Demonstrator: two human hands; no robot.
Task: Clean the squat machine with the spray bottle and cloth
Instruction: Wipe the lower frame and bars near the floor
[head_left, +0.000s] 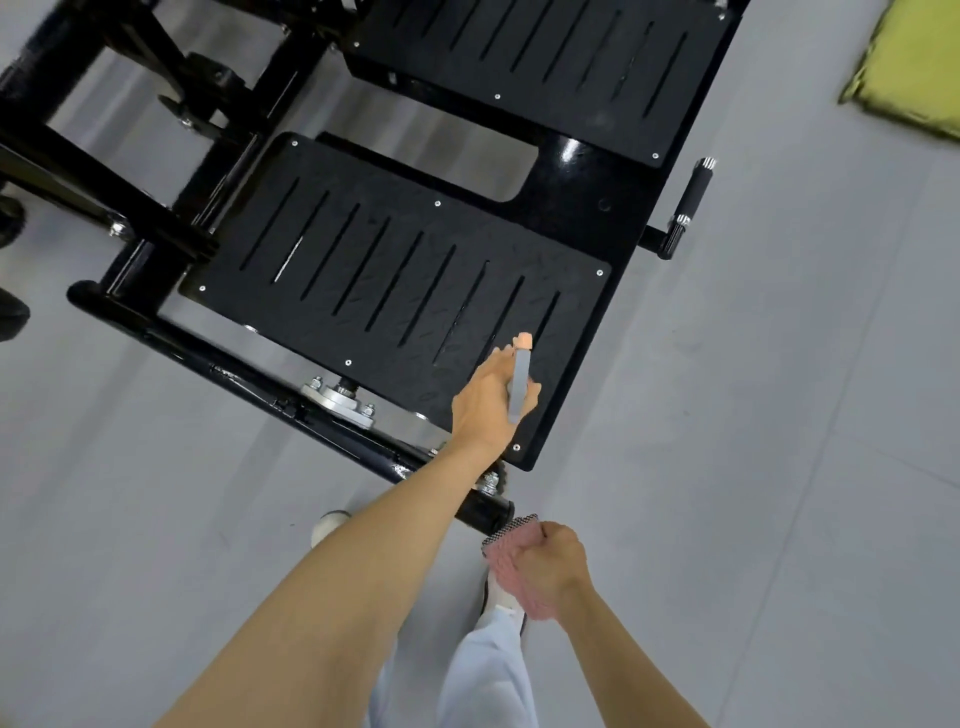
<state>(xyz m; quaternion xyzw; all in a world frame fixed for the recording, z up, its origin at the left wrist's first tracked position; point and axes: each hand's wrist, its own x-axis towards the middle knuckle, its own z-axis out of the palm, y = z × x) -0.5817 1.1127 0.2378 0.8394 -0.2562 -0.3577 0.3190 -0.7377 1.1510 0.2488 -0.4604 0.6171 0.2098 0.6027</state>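
Two hands loaded: my left hand (485, 410) grips the presumably light, stiff spray bottle (519, 374) round its slim body over the footplate (363, 270) of the squat machine (582, 176), and my right hand (553, 564) clenches the soft cloth (501, 548) just short of that footplate.

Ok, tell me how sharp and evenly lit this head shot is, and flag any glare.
Head view: soft, even light; glare spots on the glossy tube; the green mat and the upper-left frame are blurred; the spray bottle in the left hand looks smeared; the footplate slots are sharp.
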